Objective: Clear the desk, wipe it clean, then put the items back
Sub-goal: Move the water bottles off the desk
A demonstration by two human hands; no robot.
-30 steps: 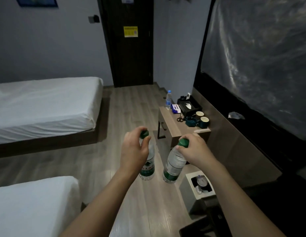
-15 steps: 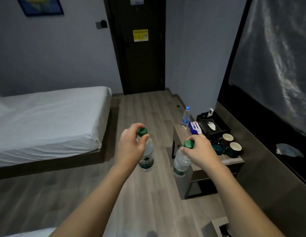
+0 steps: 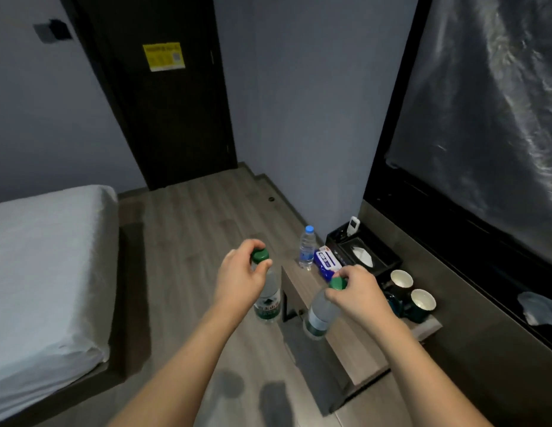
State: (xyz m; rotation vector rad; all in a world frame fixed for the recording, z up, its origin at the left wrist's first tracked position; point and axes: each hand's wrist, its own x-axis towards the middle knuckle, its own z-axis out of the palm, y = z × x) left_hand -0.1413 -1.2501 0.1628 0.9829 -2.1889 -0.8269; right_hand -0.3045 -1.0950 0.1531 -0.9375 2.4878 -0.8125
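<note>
— What's changed?
— The desk [image 3: 302, 291] is nearer now. Both hands grip green-capped bottles by the neck: left hand [image 3: 239, 280] over the floor, right hand [image 3: 356, 292] above the desk's edge.
— Meaning?
— Probably putting items back.

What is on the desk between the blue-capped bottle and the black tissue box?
In the head view, a blue wet-wipes pack lies between the blue-capped bottle and the black tissue box.

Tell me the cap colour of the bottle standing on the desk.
Blue cap, head view.
</note>
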